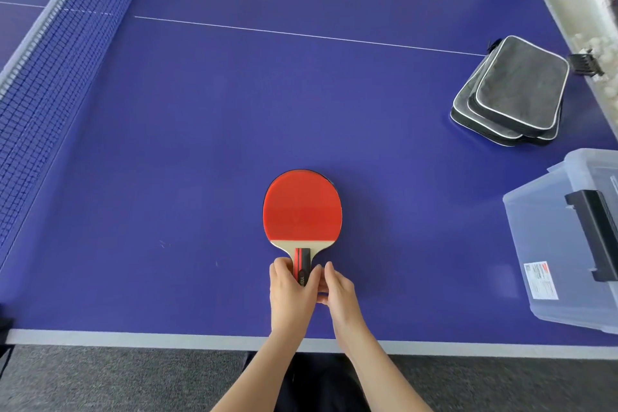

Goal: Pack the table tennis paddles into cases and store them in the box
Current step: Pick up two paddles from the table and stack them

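Paddle [302, 207] is lying flat on the worktop [200, 144], near centre, red face up. Its long axis is running near-to-far, with the handle pointing near toward the person and the blade sitting far of both grips. A dark rim is showing under the blade's far-right edge; cannot tell if another paddle is lying beneath.

Left grip [290, 294] is wrapping the handle from the left, fingers curling round it. Right grip [336, 291] is curling its fingers against the handle's right side; cannot tell whether it is really holding or only touching.

Stack of cases [515, 94] is sitting far right, well apart from the paddle. Clear box [548, 244] is standing at the right edge, nearer than the cases.

Judging: nothing packed yet. The coming move is likely heading right and far, and the right grip is sitting nearer both the cases and the box.
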